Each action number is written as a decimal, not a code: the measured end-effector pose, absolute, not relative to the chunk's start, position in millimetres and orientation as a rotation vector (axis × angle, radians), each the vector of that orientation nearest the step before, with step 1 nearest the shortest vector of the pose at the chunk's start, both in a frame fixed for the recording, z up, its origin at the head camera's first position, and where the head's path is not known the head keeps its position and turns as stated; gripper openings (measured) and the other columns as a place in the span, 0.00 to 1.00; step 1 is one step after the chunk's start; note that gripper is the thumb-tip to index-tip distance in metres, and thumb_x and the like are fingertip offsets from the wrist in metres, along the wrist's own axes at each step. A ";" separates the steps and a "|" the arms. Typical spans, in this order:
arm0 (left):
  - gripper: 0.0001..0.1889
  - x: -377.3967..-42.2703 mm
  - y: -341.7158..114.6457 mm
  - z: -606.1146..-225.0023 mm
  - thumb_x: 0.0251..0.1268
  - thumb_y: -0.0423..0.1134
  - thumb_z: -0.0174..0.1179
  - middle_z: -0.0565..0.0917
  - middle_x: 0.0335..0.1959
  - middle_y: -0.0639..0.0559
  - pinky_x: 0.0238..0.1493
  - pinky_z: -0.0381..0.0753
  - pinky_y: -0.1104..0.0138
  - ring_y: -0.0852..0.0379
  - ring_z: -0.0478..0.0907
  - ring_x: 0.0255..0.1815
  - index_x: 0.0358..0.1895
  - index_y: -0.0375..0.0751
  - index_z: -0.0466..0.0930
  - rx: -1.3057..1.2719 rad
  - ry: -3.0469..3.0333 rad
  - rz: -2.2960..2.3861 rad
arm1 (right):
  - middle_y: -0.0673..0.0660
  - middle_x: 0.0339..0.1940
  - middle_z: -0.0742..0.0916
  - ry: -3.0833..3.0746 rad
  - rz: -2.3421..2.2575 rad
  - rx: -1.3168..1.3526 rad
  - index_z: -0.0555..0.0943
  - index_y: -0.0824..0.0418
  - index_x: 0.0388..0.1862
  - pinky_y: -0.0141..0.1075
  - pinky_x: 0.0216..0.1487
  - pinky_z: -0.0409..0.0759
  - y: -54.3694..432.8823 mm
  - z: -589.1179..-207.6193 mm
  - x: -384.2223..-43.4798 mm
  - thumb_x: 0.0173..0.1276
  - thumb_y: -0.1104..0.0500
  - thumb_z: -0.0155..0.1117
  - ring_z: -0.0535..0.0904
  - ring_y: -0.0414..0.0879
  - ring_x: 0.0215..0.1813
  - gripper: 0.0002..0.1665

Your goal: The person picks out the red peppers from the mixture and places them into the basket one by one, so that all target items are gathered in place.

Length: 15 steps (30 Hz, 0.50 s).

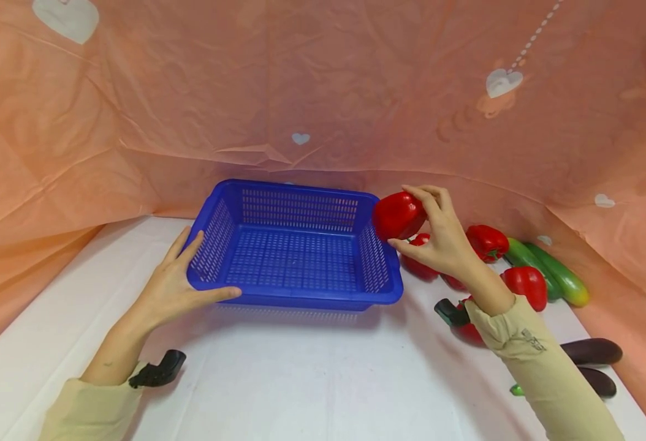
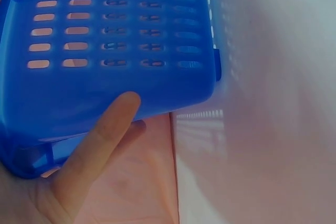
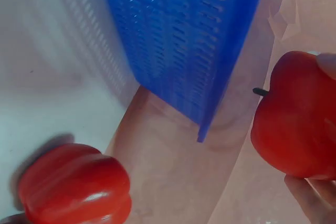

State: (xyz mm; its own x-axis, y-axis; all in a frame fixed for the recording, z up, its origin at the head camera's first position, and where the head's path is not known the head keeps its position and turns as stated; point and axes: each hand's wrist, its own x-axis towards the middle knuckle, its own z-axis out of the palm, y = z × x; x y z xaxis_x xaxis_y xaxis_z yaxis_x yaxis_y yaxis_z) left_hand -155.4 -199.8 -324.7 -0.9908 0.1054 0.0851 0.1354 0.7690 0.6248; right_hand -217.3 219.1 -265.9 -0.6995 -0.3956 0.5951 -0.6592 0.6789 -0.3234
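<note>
At left, a person's left hand (image 1: 176,288), fingers straight and spread apart, touched the left end of a blue slotted basket (image 1: 301,297). By the basket's right rim, a glossy red bell pepper (image 1: 397,215) was held up, pinched between the thumb and fingers of the right hand (image 1: 441,239). Farther right lay other red peppers (image 1: 486,242), long green vegetables (image 1: 566,275) and dark eggplants (image 1: 593,351).

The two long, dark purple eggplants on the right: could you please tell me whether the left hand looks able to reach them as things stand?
Probably not: the left hand touches the rectangular blue plastic basket, and the beige right sleeve lies between it and the eggplants.
</note>
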 end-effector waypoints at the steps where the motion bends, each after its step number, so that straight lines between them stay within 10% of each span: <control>1: 0.66 -155.4 -199.8 -324.7 0.41 0.65 0.72 0.32 0.79 0.44 0.62 0.56 0.30 0.23 0.46 0.72 0.77 0.41 0.37 -0.200 -2.910 -1.038 | 0.66 0.62 0.69 -2.405 0.733 0.826 0.65 0.59 0.69 0.59 0.56 0.77 217.6 -264.9 -217.5 0.45 0.63 0.80 0.69 0.58 0.62 0.51; 15: 0.67 -155.1 -199.2 -324.6 0.41 0.64 0.72 0.33 0.79 0.44 0.62 0.56 0.30 0.23 0.46 0.72 0.77 0.41 0.37 -0.187 -2.907 -1.059 | 0.63 0.63 0.72 -2.387 0.727 1.028 0.67 0.56 0.67 0.53 0.55 0.78 196.7 -257.7 -222.7 0.46 0.62 0.80 0.71 0.56 0.62 0.49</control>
State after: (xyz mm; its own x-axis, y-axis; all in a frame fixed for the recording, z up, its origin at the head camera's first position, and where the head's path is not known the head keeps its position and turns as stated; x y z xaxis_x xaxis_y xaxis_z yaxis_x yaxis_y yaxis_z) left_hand -155.1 -199.2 -324.6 -0.9919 0.0989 0.0802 0.1273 0.7592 0.6383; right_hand -222.7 196.7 -257.7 -0.6273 -0.5259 0.5743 -0.7568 0.5855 -0.2905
